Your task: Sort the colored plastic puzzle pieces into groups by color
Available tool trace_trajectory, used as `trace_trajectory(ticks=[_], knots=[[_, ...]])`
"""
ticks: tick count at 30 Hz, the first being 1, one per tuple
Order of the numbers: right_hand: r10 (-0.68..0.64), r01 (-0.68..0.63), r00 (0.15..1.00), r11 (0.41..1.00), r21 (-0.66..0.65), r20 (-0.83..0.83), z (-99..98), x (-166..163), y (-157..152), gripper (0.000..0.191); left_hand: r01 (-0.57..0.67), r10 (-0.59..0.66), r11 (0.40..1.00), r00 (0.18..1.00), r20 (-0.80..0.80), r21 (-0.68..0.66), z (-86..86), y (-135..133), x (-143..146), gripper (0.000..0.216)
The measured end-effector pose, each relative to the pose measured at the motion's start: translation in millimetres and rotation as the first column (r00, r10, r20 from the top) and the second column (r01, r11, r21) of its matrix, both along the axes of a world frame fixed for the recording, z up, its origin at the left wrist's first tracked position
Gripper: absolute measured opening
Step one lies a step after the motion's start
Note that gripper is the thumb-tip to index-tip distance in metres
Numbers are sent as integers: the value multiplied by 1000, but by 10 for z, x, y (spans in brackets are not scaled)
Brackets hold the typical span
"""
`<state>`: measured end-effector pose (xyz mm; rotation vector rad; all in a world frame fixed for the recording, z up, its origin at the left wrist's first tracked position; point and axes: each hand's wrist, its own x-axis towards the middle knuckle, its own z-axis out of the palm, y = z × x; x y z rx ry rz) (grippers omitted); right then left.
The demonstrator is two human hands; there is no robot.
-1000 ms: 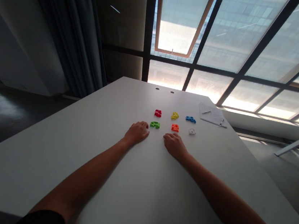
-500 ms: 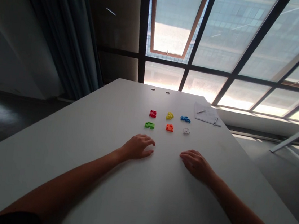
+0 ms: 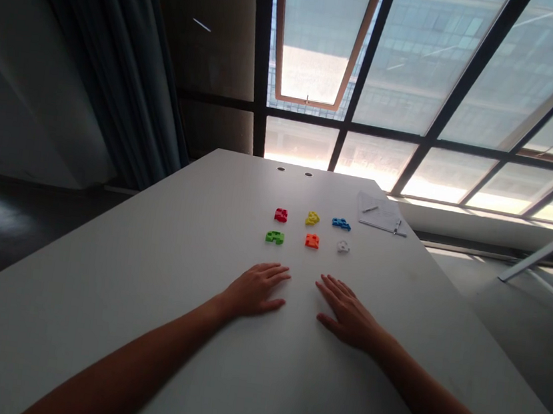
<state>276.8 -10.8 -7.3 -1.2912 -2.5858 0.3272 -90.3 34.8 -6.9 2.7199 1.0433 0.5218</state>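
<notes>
Your left hand and right hand had drawn back, spread and empty; on the bench, the green piece lay beyond the left, nearer hand, long axis running crosswise.

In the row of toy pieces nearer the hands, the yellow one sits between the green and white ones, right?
Not quite: in that row, the head view shows the orange piece, not the yellow piece, between the green piece and the white piece.
</notes>
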Motion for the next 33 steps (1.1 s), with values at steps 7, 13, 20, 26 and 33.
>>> trace_trajectory(ticks=[7, 13, 20, 26, 33], knots=[[-81, 96, 986, 990, -101, 145, 163, -279, 15, 81, 50, -48, 999, 995, -87, 14, -95, 85, 1, 94], [-110, 126, 980, 988, -92, 164, 182, -462, 37, 87, 44, -50, 998, 983, -177, -38, -51, 90, 29, 95], [-108, 119, 985, 990, -70, 135, 110, -404, 55, 86, 29, -42, 998, 971, -236, -59, -16, 78, 35, 95], [-111, 117, 986, 992, -46, 122, 89, -401, 63, 84, 15, -31, 997, 974, -226, -76, -12, 86, 41, 94], [-85, 99, 984, 991, -88, 155, 153, -402, 74, 87, 1, -13, 998, 984, -178, -67, -7, 88, 36, 92]])
